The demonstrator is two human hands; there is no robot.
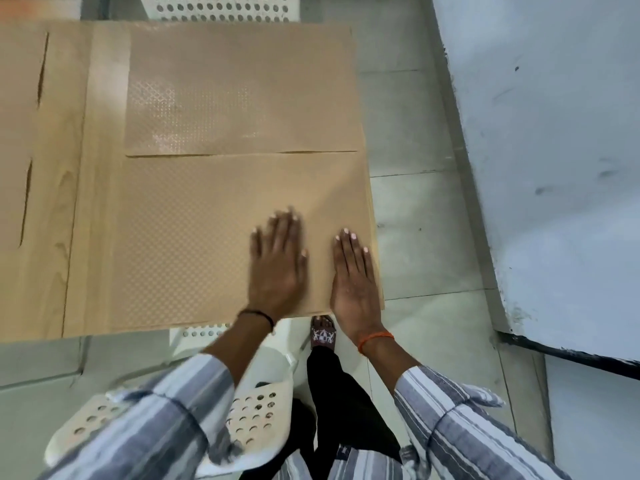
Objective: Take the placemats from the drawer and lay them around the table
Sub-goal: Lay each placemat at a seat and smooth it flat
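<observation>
Both palms are down flat on the near placemat (pixel 194 244), a tan textured sheet lying at the right-hand end of the wooden table (pixel 83 188), its near edge along the table's near edge. The left hand (pixel 277 268) is spread wide, fingers straight and a touch motion-blurred, pressing the mat near its near right corner. The right hand (pixel 353 275) lies just beside it, fingers straight and close together, flat on the mat's right edge where it meets the table's end. Nothing pinched, nothing gripped.

Just beyond sits the far placemat (pixel 242 91), same tan weave, catching a patch of glare on its left side, its near edge touching or almost touching the first mat. Further left, two more mats (pixel 17 133) are cut off by the frame, only their right edges and thin shadow lines showing.

The tabletop is pale wood with visible grain. A white perforated chair (pixel 256 417) is tucked beneath the near edge, partly hidden by the striped sleeve (pixel 166 417) of the left arm; another perforated chair back (pixel 221 8) peeks in past the far edge. The floor (pixel 415 220) is pale grey tile, and a scuffed whitish wall (pixel 554 150) runs down the right side. A sandalled foot (pixel 323 332) shows below the table corner. There's a black thread on the left wrist and an orange one on the right. No readable writing anywhere; a small mark on the dark trousers is too tiny to make out.
</observation>
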